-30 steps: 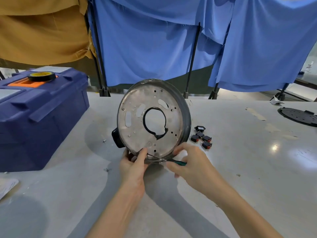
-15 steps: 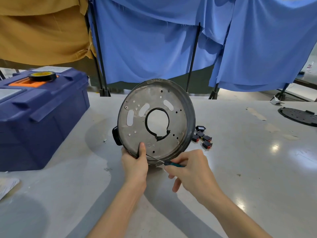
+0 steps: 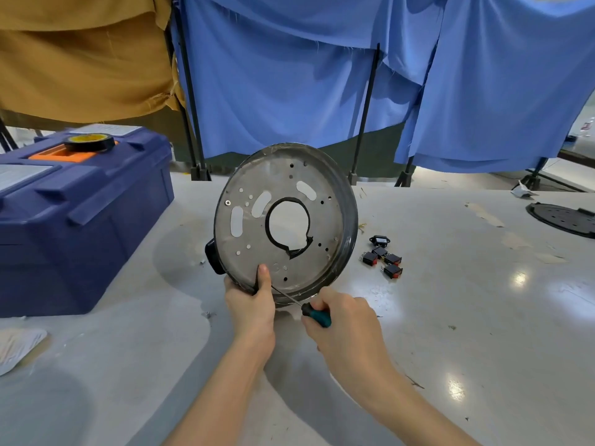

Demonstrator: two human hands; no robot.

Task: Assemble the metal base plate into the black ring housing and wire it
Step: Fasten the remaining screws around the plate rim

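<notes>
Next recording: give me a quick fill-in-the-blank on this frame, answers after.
The left hand holds the black ring housing with its ____ on the metal base plate.
The right hand grips a ____ with a teal handle.
The tape roll sits on the blue ____.
The switches lie on the table, ____ of the housing.
Answers: thumb; screwdriver; toolbox; right.

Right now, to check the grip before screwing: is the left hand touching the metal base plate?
Touching. In the head view the thumb of the left hand lies flat on the metal base plate, with no gap.
</notes>
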